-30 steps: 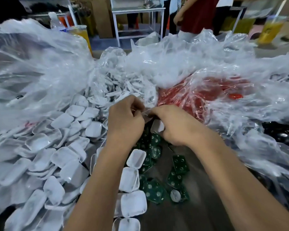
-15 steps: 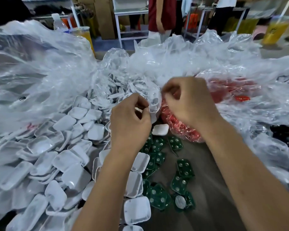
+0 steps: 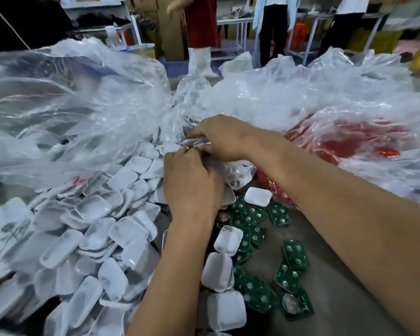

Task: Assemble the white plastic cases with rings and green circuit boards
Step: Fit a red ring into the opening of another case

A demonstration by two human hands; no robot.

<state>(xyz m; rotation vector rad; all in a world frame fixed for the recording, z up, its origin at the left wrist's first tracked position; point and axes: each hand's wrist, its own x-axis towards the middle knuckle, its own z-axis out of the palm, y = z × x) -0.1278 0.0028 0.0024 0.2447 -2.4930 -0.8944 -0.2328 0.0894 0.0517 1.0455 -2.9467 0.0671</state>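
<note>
The right hand [image 3: 224, 138], which a moment ago was raised above the red bag, has come back down and now meets the left hand [image 3: 192, 183] at the mouth of a small clear bag [image 3: 238, 173]. Both hands have their fingers curled on the crumpled plastic of this bag. The right hand pinches the gathered top, and the left hand grips the plastic just below it. Inside the bag I can see small white pieces, probably the rings, but they are too blurred to be sure.

The white plastic cases [image 3: 102, 229] lie in a big heap on the left side of the table, spilling out of a large clear bag [image 3: 70, 98]. A few more cases lie in a row near the left forearm. The green circuit boards [image 3: 255, 214] are scattered on the dark table surface [image 3: 325, 299] between the two forearms, some touching the cases. A bag with red parts [image 3: 349, 139] lies on the right, behind the right arm.

I judge that no case is in the hands now, so the assembly itself waits. The person seems to be opening the small bag to reach the parts inside. The thin plastic may tear or spill the small pieces into the heap.

In the background some people stand near metal tables.
</note>
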